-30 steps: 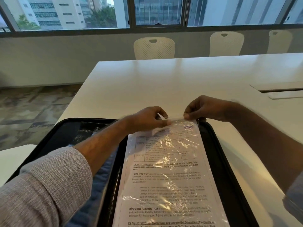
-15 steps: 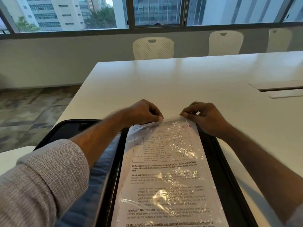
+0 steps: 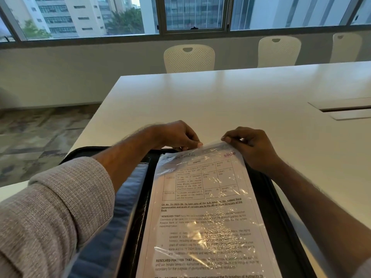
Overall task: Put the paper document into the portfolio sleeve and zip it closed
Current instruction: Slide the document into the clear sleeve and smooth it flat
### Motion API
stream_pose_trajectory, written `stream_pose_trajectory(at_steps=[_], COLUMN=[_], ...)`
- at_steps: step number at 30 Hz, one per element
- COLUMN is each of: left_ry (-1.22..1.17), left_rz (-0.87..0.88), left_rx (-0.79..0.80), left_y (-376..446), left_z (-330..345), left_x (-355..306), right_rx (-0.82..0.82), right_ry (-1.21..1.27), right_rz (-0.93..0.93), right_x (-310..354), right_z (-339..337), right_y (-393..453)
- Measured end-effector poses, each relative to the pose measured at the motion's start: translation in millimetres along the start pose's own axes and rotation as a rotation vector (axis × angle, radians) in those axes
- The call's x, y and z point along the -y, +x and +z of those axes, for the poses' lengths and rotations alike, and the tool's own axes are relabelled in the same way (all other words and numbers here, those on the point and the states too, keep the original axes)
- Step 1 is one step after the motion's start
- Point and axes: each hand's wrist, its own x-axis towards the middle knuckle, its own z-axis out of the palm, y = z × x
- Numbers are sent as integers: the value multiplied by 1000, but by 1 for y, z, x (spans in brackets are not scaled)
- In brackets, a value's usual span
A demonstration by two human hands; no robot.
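Head view looks down your forearms to a clear plastic sleeve (image 3: pixel 202 207) lying lengthwise on the right half of an open black portfolio (image 3: pixel 275 207), which sits on the near edge of the white desk (image 3: pixel 220 101). The paper document (image 3: pixel 200 227) is already inside the sleeve: you can read it through the film, with a ruled table near the top, bold underlined headings and paragraphs beginning "RESOLVED THAT", and a small pink "slice" logo in the upper right corner. The plastic is wrinkled and throws bright glare patches over the text (some lines are unreadable because of that). The sheet's bottom runs out of the picture.

Your left hand (image 3: pixel 176 135) pinches the sleeve's top edge toward its left side, thumb and forefinger closed on the film, the other fingers (image 3: pixel 190 137) curled. Your right hand (image 3: pixel 251 149) pinches the same edge toward the right corner, its fingers bent over the lip of the plastic. Between the two hands the top edge is lifted slightly off the portfolio.

Your grey knitted sleeve (image 3: pixel 50 217) covers the left forearm, and under it lies the portfolio's blue padded left half (image 3: pixel 112 227). Three white chairs (image 3: pixel 188 57) stand at the far side of the desk, below the windows (image 3: pixel 192 13).
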Motion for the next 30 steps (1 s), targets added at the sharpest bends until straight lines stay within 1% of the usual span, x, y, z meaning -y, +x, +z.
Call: stream_pose_trajectory(at_steps=[4, 7, 10, 14, 17, 19, 21, 23, 26, 30], left_ry=[-9, 143, 184, 208, 121, 83, 81, 89, 112, 138], left_rz=[-22, -83, -111, -77, -47, -34, -25, -25, -65, -137], left_rx=[139, 148, 176, 77, 18, -1, -10, -8, 30, 160], left_y=[-4, -1, 1, 3, 5, 5, 3, 2, 0, -1], left_z=[-1, 0, -3, -4, 0, 0, -2, -5, -7, -8], left_x=[-2, 0, 1, 7, 14, 20, 23, 25, 24, 16], right_rx=[-20, -31, -9, 46, 116, 180, 206, 185, 100, 70], right_ry=[-29, -42, -19, -41, 8, -13, -46, -38, -41, -56], right_rz=[-20, -20, 32, 69, 116, 150, 161, 158, 105, 78], right_x=[1, 1, -1, -3, -1, 0, 1, 4, 10, 15], right_z=[1, 3, 2, 0, 1, 4, 8, 11, 14, 17], right_y=[1, 1, 1, 3, 6, 8, 10, 11, 13, 14])
